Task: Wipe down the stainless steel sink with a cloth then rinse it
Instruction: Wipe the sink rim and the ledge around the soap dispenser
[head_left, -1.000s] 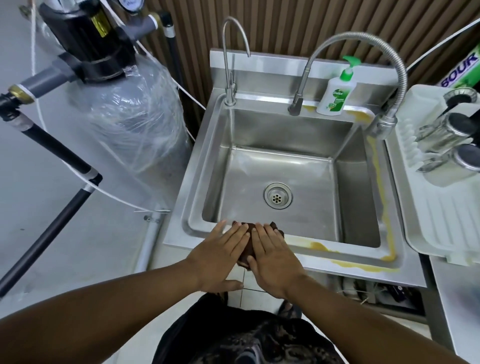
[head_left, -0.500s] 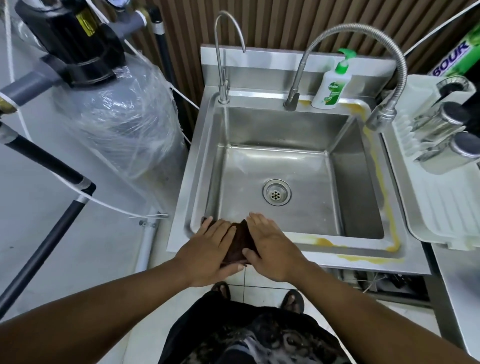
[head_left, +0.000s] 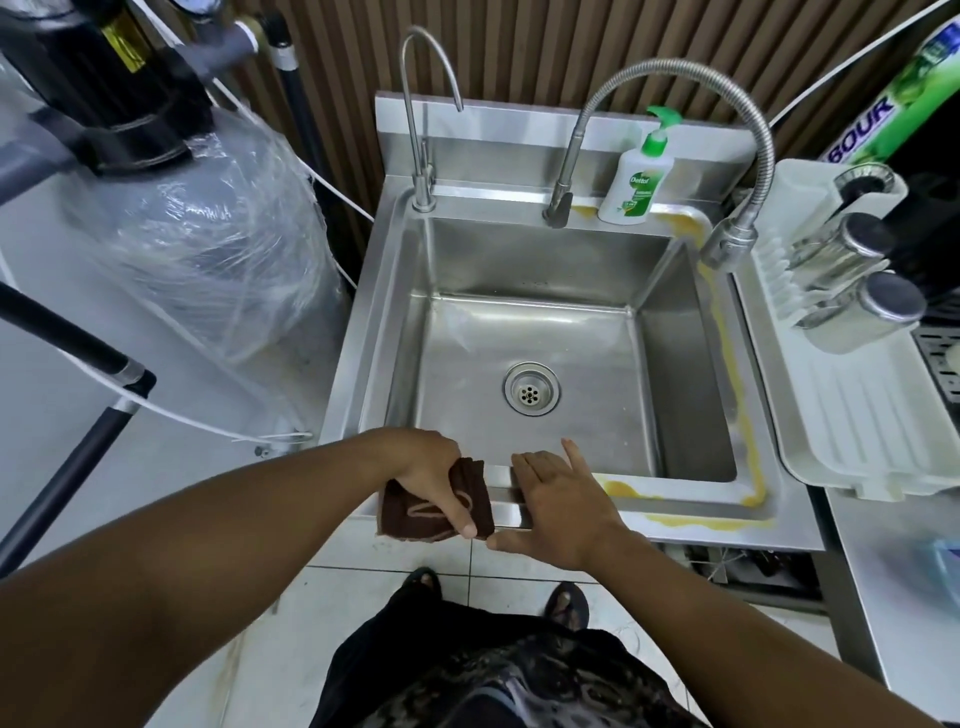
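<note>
The stainless steel sink (head_left: 691, 512) fills the middle of the view, with a round drain (head_left: 531, 388) in its basin. A yellow smear runs along its right rim and front rim. My left hand (head_left: 434, 470) grips a folded dark brown cloth (head_left: 415, 517) on the front rim, left of centre. My right hand (head_left: 558, 501) lies flat just right of the cloth, fingers spread on the rim, holding nothing. A flexible steel faucet (head_left: 727, 244) arches over the back right corner; a thin gooseneck tap (head_left: 423, 156) stands at back left.
A green-capped soap bottle (head_left: 636, 182) stands on the back ledge. A white drying rack (head_left: 872, 405) with steel cups (head_left: 862, 306) sits to the right. A plastic-wrapped tank (head_left: 208, 234) and black pipes stand to the left. My feet are on the tiled floor below.
Both hands were pressed together over the cloth on the front rim. Now my left hand has closed around the cloth and drawn it left, and my right hand has come off it.
</note>
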